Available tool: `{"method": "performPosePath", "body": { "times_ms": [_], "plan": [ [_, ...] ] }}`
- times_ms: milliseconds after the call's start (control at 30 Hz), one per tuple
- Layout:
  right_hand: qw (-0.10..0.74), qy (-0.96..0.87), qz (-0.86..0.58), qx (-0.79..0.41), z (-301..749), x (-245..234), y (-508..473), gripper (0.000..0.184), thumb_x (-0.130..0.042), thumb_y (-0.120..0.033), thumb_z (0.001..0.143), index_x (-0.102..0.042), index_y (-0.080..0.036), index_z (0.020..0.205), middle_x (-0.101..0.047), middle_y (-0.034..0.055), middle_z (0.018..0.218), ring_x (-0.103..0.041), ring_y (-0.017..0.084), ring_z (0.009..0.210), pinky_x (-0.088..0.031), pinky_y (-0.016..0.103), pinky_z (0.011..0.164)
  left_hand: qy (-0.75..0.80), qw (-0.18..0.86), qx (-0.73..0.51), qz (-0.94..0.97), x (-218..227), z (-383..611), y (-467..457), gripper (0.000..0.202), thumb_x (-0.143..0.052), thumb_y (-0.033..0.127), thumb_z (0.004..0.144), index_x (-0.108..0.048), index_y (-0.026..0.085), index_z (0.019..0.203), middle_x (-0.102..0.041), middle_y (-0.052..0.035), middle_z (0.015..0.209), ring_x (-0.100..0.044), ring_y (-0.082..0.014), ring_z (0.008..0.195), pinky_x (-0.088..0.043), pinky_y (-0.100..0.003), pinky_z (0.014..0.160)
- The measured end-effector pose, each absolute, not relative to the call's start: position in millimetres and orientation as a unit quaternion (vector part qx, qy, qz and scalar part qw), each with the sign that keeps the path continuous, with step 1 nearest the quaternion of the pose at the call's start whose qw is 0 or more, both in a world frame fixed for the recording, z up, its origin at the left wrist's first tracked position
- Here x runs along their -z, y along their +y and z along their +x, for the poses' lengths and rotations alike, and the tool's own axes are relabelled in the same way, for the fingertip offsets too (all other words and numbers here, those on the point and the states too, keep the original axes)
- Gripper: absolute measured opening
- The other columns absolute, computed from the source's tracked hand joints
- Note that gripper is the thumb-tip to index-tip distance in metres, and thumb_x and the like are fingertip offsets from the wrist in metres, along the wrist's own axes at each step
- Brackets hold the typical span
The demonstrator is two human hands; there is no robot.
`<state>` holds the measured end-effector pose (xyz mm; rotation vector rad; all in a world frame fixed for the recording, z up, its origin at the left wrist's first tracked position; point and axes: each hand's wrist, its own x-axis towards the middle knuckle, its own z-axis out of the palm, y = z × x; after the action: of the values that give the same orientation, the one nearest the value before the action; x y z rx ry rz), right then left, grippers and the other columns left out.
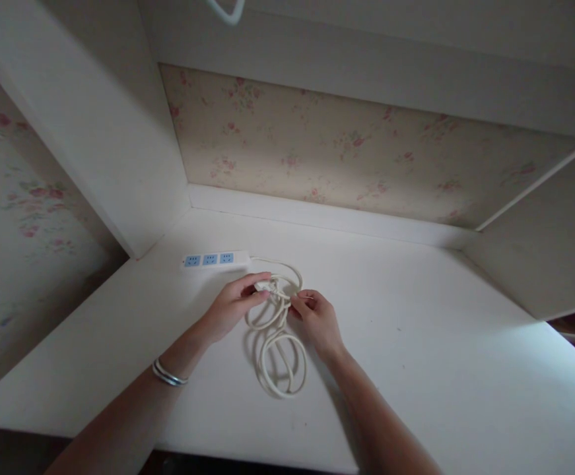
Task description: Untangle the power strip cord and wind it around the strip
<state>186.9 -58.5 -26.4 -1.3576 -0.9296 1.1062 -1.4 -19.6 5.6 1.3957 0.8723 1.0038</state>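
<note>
A white power strip [216,260] with three blue socket panels lies on the desk, its pale cord [281,394] gathered into loops to the right and nearer me. My left hand [235,300] grips the white plug [263,285] between thumb and fingers, beside the upper loops. At the narrow middle of the bundle, my right hand [315,320] is closed in a pinch on a thin white tie [309,299], of which a short strand shows by the fingers. The pinching fingertips touch the cord, and the exact grip is partly hidden. The lower loop rests toward the desk's front edge.
The white desk [416,382] has raised side panels [539,237] and a back ledge [317,216] before flowered wallpaper [287,145]. An overhead shelf [366,66] spans the top. A silver bracelet [168,373] circles my left wrist.
</note>
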Motion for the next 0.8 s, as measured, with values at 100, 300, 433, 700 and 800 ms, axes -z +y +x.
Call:
{"method": "performPosePath", "body": {
  "times_ms": [100, 300, 433, 700, 800],
  "plan": [
    [0.566, -0.4, -0.544, -0.473, 183, 25, -60, 0.03, -0.068, -0.042, 0.073, -0.058, -0.018, 0.087, -0.068, 0.0041, 0.073, -0.063, 0.016, 0.065, -0.052, 0.03, 0.065, 0.32, 0.633, -0.449, 0.543, -7, -2, -21, 0.052, -0.065, 0.029, 0.079, -0.055, 0.015, 0.128, -0.064, -0.0113, 0.12, -0.06, -0.0228, 0.109, -0.046, -0.04, 0.098],
    [0.569, -0.451, -0.56, -0.398, 178, 24, -61, 0.025, -0.065, -0.041, 0.076, -0.059, -0.018, 0.083, -0.064, 0.0009, 0.071, -0.06, 0.014, 0.063, -0.049, 0.026, 0.061, 0.352, 0.451, -0.382, 0.726, -5, -1, -20, 0.037, -0.065, 0.034, 0.08, -0.067, 0.02, 0.114, -0.065, -0.0073, 0.12, -0.062, -0.0221, 0.108, -0.048, -0.035, 0.097],
    [0.581, -0.467, -0.537, -0.395, 174, 20, -64, 0.024, -0.063, -0.041, 0.079, -0.058, -0.018, 0.082, -0.061, -0.0003, 0.069, -0.057, 0.013, 0.062, -0.047, 0.025, 0.06, 0.352, 0.329, -0.39, 0.785, 0, 4, -21, 0.03, -0.061, 0.032, 0.084, -0.068, 0.022, 0.112, -0.068, -0.0058, 0.115, -0.062, -0.0192, 0.106, -0.047, -0.03, 0.098],
    [0.585, -0.519, -0.486, -0.39, 165, 15, -70, 0.018, -0.065, -0.034, 0.079, -0.058, -0.021, 0.089, -0.061, -0.0014, 0.072, -0.056, 0.012, 0.064, -0.046, 0.024, 0.062, 0.387, 0.299, -0.4, 0.775, -7, 1, -24, 0.033, -0.053, 0.035, 0.089, -0.064, 0.019, 0.116, -0.067, -0.0069, 0.115, -0.06, -0.0198, 0.109, -0.044, -0.03, 0.099],
    [0.579, -0.523, -0.498, -0.378, 165, 15, -71, 0.016, -0.064, -0.035, 0.08, -0.057, -0.021, 0.085, -0.062, 0.0001, 0.077, -0.058, 0.013, 0.069, -0.047, 0.025, 0.063, 0.387, 0.344, -0.363, 0.774, -6, 1, -23, 0.037, -0.048, 0.037, 0.091, -0.06, 0.02, 0.121, -0.065, -0.0053, 0.119, -0.06, -0.0192, 0.109, -0.044, -0.028, 0.098]
  ]
}}
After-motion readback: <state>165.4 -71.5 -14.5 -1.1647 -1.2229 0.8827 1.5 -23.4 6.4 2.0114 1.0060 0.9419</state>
